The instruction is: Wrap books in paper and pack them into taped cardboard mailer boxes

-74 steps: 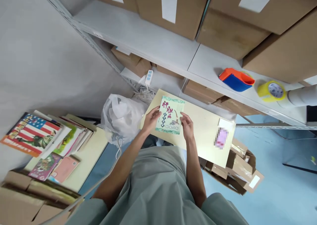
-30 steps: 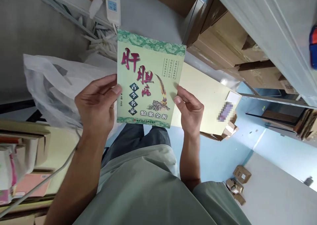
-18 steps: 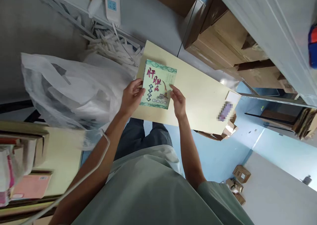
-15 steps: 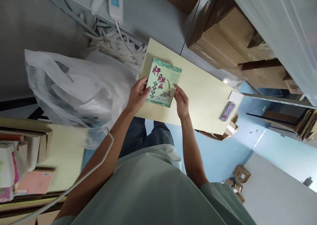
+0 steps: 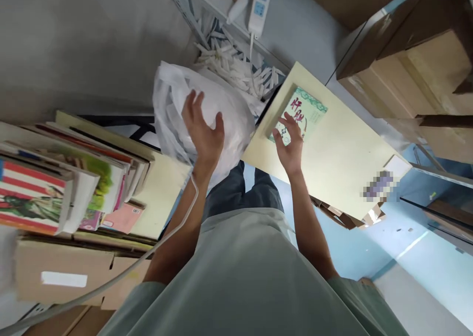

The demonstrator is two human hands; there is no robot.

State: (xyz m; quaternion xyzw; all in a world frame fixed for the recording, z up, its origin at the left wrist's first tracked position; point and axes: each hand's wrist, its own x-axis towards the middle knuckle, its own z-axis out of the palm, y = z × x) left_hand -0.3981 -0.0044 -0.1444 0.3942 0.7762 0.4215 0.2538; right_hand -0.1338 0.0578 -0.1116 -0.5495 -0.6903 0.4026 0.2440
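Note:
A green book (image 5: 308, 109) with red and black characters lies on the cream tabletop (image 5: 336, 153), near its left end. Over the book's lower part is my right hand (image 5: 290, 141), fingers apart and nothing in its grasp; whether it touches the cover I cannot tell. My left hand (image 5: 204, 129) is spread in front of a translucent white plastic bag (image 5: 236, 114), holding nothing. A white cable (image 5: 190, 208) passes across my left forearm.
Stacked books (image 5: 33, 193) and a pink booklet (image 5: 123, 218) occupy the surface at left. A power strip (image 5: 260, 8) and paper strips (image 5: 236, 60) are at the top. Cardboard boxes (image 5: 414, 75) stand at upper right.
Both hands have let go of the green book, which now rests on the tabletop. My left hand has moved left to the bag and opened. The view has shifted left, showing more stacked books.

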